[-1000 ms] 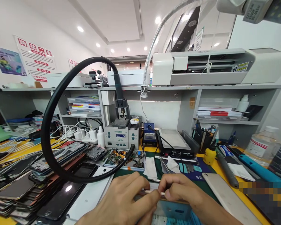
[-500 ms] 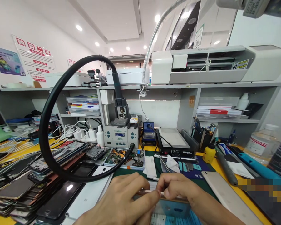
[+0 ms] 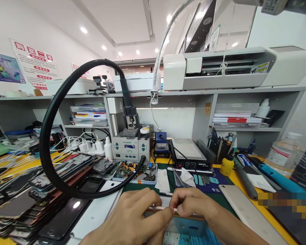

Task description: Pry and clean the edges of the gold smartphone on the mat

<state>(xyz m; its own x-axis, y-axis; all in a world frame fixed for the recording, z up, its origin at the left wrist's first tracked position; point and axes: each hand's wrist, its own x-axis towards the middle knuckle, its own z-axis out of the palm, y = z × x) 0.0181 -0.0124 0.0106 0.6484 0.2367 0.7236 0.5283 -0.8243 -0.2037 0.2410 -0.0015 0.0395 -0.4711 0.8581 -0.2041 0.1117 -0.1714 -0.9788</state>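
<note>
At the front edge of the bench, my left hand (image 3: 136, 214) and my right hand (image 3: 193, 204) both grip a phone (image 3: 188, 226) standing on its long edge. Its glossy face toward me reflects blue, and its rim looks pinkish gold. The left fingers wrap over the near left part of the rim. My right thumb and index finger pinch the top edge close to the left fingertips. Below the phone lie blue and white strips (image 3: 191, 238), partly hidden. Just beyond the hands are tweezers (image 3: 180, 178) and a folded white tissue (image 3: 162, 181).
A stack of opened phones (image 3: 17, 207) and a white tablet-like device (image 3: 97, 211) lie left. A hot-air station (image 3: 130, 149) with a looping black hose (image 3: 44, 136) stands behind. A gold phone (image 3: 247, 211), a yellow bottle (image 3: 226, 166) and a heating plate (image 3: 188, 149) are to the right.
The whole view has shifted slightly as the head moved. Both hands keep nearly the same grip on the phone.
</note>
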